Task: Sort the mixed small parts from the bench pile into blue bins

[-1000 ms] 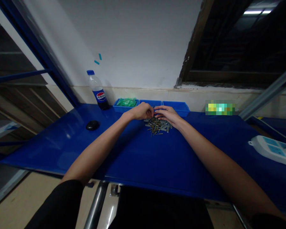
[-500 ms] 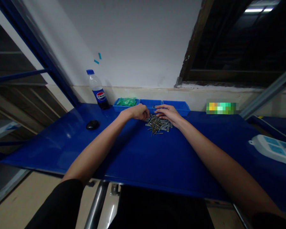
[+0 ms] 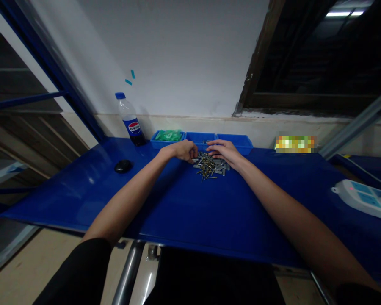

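A pile of brass-coloured screws [image 3: 206,167] mixed with grey wall plugs [image 3: 220,166] lies on the blue table. At the pile's left edge, my left hand [image 3: 184,151] points down with its fingers curled together. Its fingertips touch the grey pieces there, and what they pinch is too small to make out. My right hand [image 3: 225,151] hovers over the pile's right back side, fingers stretched out to the left and a little apart. Just behind both hands stands a blue three-part tray [image 3: 235,143]; a few small grey pieces show in its middle compartment.
Green plastic packets [image 3: 169,135] fill the tray's left compartment. A cola bottle [image 3: 131,120] stands by the wall, with a black mouse-like object [image 3: 123,166] in front of it. On the right are a blurred-out pack [image 3: 295,144] and a white power strip [image 3: 365,197].
My left hand has shifted slightly down and left, its fingers now reaching into the pile's edge. My right hand has stayed almost in place.
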Motion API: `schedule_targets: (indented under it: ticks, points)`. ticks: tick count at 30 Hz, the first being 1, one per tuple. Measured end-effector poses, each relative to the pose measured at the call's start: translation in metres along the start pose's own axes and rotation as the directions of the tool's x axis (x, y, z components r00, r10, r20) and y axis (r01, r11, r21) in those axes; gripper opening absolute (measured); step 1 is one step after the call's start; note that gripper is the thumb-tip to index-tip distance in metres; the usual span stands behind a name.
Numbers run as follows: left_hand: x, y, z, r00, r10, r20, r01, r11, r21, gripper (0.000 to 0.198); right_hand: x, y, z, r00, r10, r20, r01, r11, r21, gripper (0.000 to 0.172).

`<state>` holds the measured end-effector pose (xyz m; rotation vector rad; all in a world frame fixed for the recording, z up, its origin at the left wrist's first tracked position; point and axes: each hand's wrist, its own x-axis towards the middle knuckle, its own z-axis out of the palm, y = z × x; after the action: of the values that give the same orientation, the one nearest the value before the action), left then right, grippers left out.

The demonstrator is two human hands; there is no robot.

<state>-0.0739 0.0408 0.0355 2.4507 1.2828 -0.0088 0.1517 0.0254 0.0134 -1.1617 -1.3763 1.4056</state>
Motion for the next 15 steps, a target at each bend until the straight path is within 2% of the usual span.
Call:
schedule_targets:
  ticks: [5,10,13,15]
  points:
    - [-0.003,-0.002,-0.006,0.994,0.068,-0.081,-0.065,0.997,0.038,0.034,0.0,0.0,-0.001,1.0,-0.006,0.004,0.006,1.0,-0.004,0.016]
    - [-0.01,-0.004,-0.015,0.955,0.13,-0.266,-0.18,0.969,-0.17,0.033,-0.001,-0.001,-0.001,1.0,-0.019,0.005,0.019,1.0,-0.021,0.012]
    - [-0.011,-0.002,-0.017,0.913,0.146,-0.381,-0.256,0.931,-0.258,0.032,-0.003,0.0,-0.001,0.997,-0.027,0.074,0.028,1.0,-0.014,0.011]
    - [-0.01,0.002,-0.017,0.897,0.159,-0.412,-0.285,0.921,-0.265,0.032,-0.004,0.0,-0.002,0.988,-0.038,0.152,0.036,0.999,0.015,0.014]
